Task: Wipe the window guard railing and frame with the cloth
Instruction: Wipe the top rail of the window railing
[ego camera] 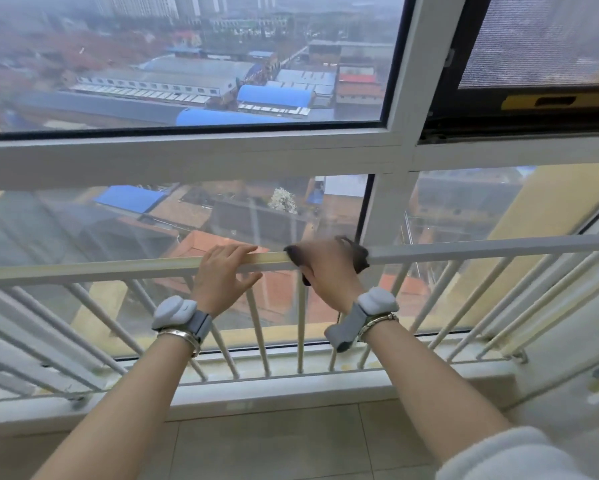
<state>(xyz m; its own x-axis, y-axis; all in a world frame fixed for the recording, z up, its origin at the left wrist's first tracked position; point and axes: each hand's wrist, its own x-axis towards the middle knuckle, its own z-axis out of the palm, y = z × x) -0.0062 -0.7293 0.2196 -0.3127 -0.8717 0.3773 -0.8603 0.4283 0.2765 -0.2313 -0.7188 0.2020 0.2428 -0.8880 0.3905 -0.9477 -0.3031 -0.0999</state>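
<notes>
Now 1 cloth, R hand gripping it on rail; L hand fingers relaxed atop.

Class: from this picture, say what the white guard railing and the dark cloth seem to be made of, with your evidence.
White guard railing: probably painted metal; thin straight bars, smooth faint sheen. Dark cloth: soft fabric, matte; it drapes limply over the rail under the right hand.

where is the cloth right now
In the head view the dark cloth is draped over the railing's top rail, under the right hand, right of centre and just right of the left hand.
</notes>
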